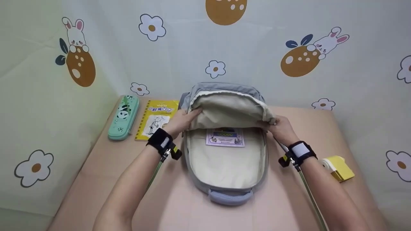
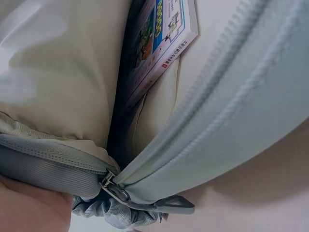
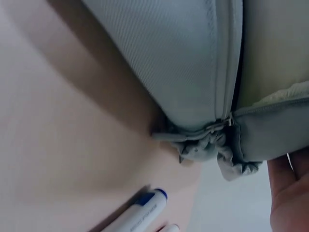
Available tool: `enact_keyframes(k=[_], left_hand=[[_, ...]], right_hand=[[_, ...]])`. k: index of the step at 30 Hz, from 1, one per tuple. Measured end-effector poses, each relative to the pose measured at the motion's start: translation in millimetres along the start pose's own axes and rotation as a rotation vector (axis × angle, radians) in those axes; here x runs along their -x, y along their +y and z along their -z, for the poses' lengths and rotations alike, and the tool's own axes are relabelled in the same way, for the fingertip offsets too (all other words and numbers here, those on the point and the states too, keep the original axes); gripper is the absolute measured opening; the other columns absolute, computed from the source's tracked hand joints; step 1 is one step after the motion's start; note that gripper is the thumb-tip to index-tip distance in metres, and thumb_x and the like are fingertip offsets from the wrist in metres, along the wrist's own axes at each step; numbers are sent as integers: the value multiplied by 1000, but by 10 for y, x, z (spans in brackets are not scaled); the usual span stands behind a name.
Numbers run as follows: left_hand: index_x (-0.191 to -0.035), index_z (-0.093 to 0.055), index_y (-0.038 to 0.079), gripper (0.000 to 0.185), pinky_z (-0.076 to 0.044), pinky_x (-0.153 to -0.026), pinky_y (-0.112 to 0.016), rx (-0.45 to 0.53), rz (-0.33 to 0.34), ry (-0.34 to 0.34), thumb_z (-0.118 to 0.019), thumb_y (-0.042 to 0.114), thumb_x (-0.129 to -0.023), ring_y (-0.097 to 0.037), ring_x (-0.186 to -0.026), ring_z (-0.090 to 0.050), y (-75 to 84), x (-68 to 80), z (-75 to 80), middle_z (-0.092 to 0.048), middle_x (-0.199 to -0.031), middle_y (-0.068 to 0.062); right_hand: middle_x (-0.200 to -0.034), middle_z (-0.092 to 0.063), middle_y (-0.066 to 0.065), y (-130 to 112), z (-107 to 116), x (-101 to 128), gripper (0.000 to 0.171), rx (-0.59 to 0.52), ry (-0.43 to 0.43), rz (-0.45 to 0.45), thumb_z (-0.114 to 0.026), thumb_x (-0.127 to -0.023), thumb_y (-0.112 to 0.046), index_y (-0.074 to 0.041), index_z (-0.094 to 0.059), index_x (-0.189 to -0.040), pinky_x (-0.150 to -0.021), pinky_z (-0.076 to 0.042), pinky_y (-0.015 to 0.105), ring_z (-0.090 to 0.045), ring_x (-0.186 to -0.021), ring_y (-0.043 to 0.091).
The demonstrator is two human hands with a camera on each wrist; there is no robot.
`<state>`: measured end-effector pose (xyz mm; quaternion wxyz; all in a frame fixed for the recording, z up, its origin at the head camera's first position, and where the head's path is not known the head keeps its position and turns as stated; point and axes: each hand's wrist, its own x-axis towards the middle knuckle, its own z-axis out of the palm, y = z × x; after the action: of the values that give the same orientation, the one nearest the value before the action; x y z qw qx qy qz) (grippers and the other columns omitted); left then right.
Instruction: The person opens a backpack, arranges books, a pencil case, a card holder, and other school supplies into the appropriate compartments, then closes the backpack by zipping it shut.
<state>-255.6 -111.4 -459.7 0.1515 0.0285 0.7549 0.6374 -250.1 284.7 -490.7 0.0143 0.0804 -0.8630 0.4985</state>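
Note:
A grey-blue backpack (image 1: 221, 166) lies unzipped on the table, its carry handle (image 1: 230, 198) toward me. Its front flap (image 1: 228, 110) is lifted, showing the cream lining. My left hand (image 1: 181, 123) holds the flap's left edge, thumb on the inner side. At the right edge, my right hand (image 1: 282, 130) grips the flap. Inside lies a purple-edged book (image 1: 224, 141), partly covered by the flap; its spine and corner show in the left wrist view. A zipper slider (image 2: 112, 183) sits at the side of the opening, close to the left hand.
Left of the backpack are a mint panda pencil case (image 1: 123, 118) and a yellow book (image 1: 157, 120). A yellow-and-white object (image 1: 339, 168) stands by the right forearm. A white marker with a blue end (image 3: 142, 212) and another pen-like end (image 3: 170, 228) lie beside the bag.

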Motion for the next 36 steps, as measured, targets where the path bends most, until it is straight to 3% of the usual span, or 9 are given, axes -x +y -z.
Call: enact_keyframes(k=[4, 11, 16, 22, 27, 32, 34, 36], left_hand=[[-111, -69, 6, 62, -52, -91, -38, 15, 7, 7, -67, 64, -90, -26, -98, -68, 3, -5, -3, -72, -106, -11], [-111, -69, 6, 63, -51, -94, -39, 22, 6, 14, -67, 64, -89, -26, -100, -68, 19, -7, -12, -72, -108, -11], [-116, -66, 9, 66, -52, -91, -38, 11, 5, 35, -68, 68, -87, -26, -99, -68, 46, -14, -16, -71, -109, -11], [-114, -67, 7, 67, -53, -89, -37, 9, 8, 45, -69, 68, -86, -26, -97, -69, 46, 1, 6, -72, -107, -12], [-102, -66, 7, 57, -50, -78, -33, 20, 6, 57, -74, 61, -85, -19, -84, -61, 21, 27, 36, -66, -90, -4], [-103, -61, 9, 48, -48, -72, -32, -20, -72, 10, -76, 53, -88, -16, -74, -50, -9, 62, 116, -52, -80, 0], [-109, -61, 9, 45, -49, -73, -33, -23, -117, -20, -75, 48, -91, -17, -76, -50, -24, 85, 164, -52, -84, -2], [-120, -61, 9, 44, -50, -83, -34, -6, -162, -44, -70, 45, -95, -16, -89, -55, -43, 126, 231, -59, -100, -4]], right_hand=[[-98, -74, 13, -33, -24, -22, 40, -2, 34, -14, -80, -89, -38, -1, -76, -105, -76, -51, 27, -65, -88, 22], [-87, -70, 14, -98, -43, -58, 28, -36, 76, -63, -75, -93, -27, 1, -73, -94, -64, -52, 31, -64, -81, 40], [-84, -69, 10, -125, -37, -60, 20, -6, 93, -66, -72, -94, -22, -3, -75, -98, -60, -50, 32, -63, -77, 38], [-81, -67, 9, -142, -51, -62, 33, -44, 98, -55, -76, -93, -35, -2, -71, -90, -57, -48, 30, -62, -76, 34], [-77, -64, 7, -177, -61, -78, 33, -72, 104, -67, -78, -91, -34, -2, -69, -87, -58, -50, 32, -60, -71, 28], [-72, -63, 9, -194, -77, -104, 38, -97, 112, -97, -79, -89, -36, -1, -66, -81, -61, -51, 33, -60, -70, 26], [-74, -65, 8, -193, -77, -108, 40, -74, 111, -94, -79, -89, -38, -1, -67, -82, -64, -52, 36, -61, -72, 25], [-78, -67, 8, -196, -77, -108, 40, -67, 109, -95, -80, -89, -40, -2, -69, -84, -68, -54, 40, -62, -74, 23]])
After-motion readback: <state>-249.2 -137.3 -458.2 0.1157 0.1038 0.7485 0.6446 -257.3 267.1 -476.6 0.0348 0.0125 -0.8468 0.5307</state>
